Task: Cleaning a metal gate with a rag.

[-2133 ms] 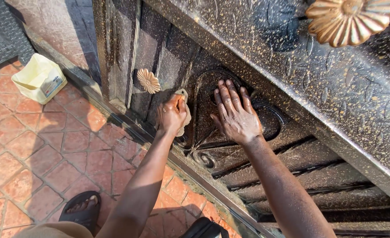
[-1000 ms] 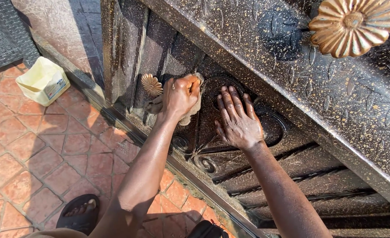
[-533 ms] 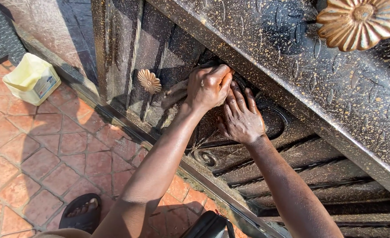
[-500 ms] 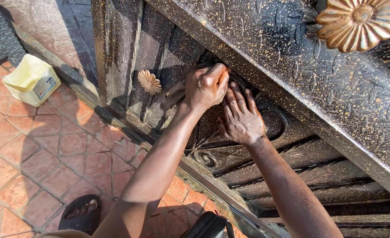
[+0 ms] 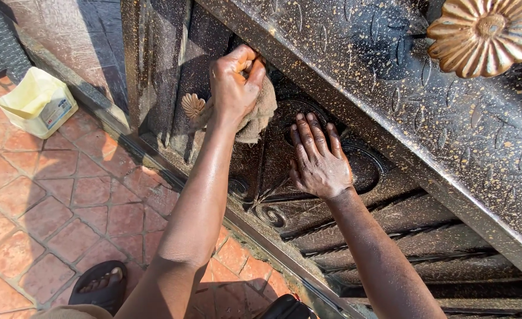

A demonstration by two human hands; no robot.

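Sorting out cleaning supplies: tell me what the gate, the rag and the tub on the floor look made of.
Gate: likely metal, dark with gold speckle, raised scrollwork. Rag in the left hand: soft, crumpled beige cloth. Tub: pale yellow, probably plastic, thin-walled.

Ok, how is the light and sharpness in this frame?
Head view: hard sunlight, with glare on the left forearm and the gold rosette; deep shadow under the gate rail around the cloth; the arm's shadow falls on the bricks; sharp, no motion blur.
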